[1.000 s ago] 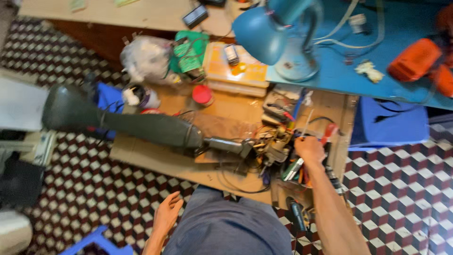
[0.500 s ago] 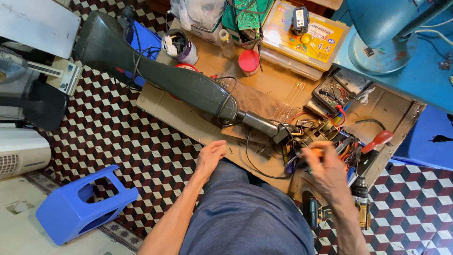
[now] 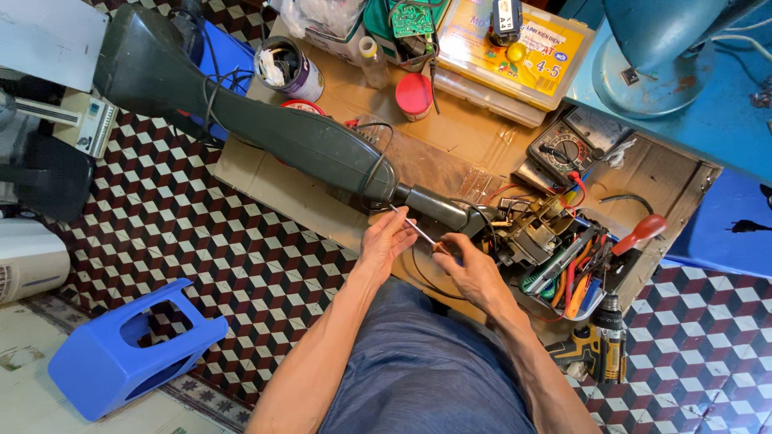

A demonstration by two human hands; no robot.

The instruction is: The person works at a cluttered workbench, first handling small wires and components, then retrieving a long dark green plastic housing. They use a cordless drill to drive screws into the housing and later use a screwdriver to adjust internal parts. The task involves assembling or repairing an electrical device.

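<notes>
Both hands grip a thin metal tool: left hand, right hand. Hold it steady beside the dark machine.

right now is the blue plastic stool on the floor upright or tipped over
Tipped over. The blue plastic stool lies on its side on the floor, its hollow underside and legs facing sideways, away from both hands.

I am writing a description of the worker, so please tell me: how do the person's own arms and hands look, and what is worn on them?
Both arms are bare to the frame edge: no sleeves show. The left hand and right hand wear no gloves; I see no watch, ring or bracelet. Fingers are uncovered. Blue-grey clothing covers the lap between the arms.
</notes>
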